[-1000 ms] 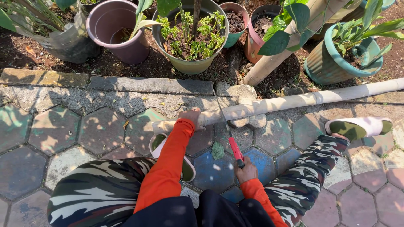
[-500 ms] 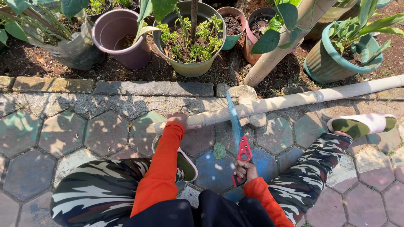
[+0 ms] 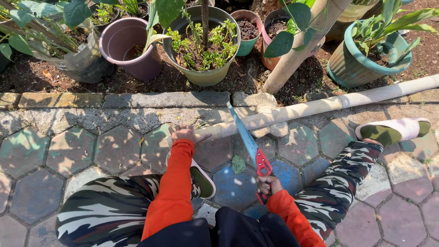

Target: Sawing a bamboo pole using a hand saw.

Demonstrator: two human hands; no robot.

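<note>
A long pale bamboo pole (image 3: 329,104) lies across the paving, from the upper right down to the middle. My left hand (image 3: 184,133) presses on its near end, orange sleeve stretched forward. My right hand (image 3: 269,184) grips the red handle of a hand saw (image 3: 249,144). The saw's bluish blade points away from me and crosses the pole a little right of my left hand. A small stone (image 3: 272,130) sits under the pole beside the blade.
Several plant pots stand in the soil bed behind a stone kerb (image 3: 164,99): a purple pot (image 3: 125,48), a green pot (image 3: 201,41), a teal pot (image 3: 366,57). A slanted trunk (image 3: 302,45) rises there. My camouflage-trousered legs spread out, a white slipper (image 3: 393,130) at right.
The saw has swung up from lying low near my knee, and its blade now rests across the pole. My left hand stays on the pole's end.
</note>
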